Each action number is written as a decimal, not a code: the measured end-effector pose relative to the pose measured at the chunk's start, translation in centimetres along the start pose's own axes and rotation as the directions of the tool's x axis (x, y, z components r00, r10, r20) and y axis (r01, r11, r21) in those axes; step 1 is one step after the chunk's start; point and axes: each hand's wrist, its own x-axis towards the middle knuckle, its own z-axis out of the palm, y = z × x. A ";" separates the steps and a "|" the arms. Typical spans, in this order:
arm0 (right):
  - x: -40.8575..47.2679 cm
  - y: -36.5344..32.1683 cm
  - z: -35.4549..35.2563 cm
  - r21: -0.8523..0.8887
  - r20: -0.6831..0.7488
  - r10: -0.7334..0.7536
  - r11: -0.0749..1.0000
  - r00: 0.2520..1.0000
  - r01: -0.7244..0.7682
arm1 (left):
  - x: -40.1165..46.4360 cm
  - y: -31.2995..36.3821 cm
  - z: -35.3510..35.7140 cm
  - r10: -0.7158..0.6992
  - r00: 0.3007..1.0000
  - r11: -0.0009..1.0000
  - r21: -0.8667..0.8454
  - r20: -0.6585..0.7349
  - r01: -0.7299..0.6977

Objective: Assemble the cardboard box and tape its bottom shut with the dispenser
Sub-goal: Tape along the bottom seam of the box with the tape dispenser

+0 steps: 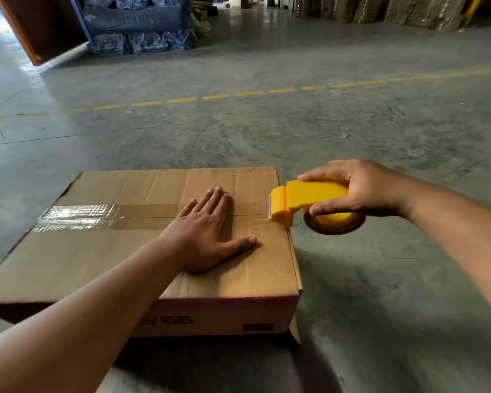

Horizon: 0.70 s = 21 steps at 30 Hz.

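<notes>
1. On the concrete floor [352, 279], near centre-left: cardboard box [102, 259], flaps folded shut, closed face up.
2. Clear tape [97, 216] runs left to right along the centre seam of that face, from the left edge to the right edge; glare on the left part.
3. Left hand [207, 236] lies flat on the box top, palm down, fingers straight and close together across the tape, thumb spread toward the right. Holding nothing.
4. Right hand [360, 188] grips the yellow tape dispenser [304, 201], fingers curled over its top, thumb on the near side.
5. Dispenser front end touches the box's right top edge, at the end of the tape; its roll hangs just past the box side, over the floor.
6. Near side of box: printed digits, partly hidden by the left forearm.
7. Far background: dashed yellow line [238, 94] across the floor, wrapped bundles [142, 26] far left, stacked flat cardboard [394, 9] far right.
</notes>
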 end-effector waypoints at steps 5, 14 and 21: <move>0.2 0.4 0.4 0.041 -0.025 -0.002 0.999 1.000 0.003 | -0.2 0.8 -0.7 -0.014 1.000 0.998 0.054 0.011 0.014; 0.5 0.7 -1.0 0.023 -0.018 -0.005 1.000 1.000 0.005 | 3.3 7.2 0.1 0.127 0.988 0.989 -0.070 -0.084 -0.133; 0.4 1.0 -0.5 0.041 0.033 -0.010 0.999 0.999 0.009 | 2.8 5.7 0.5 0.126 0.991 0.990 -0.054 -0.050 -0.129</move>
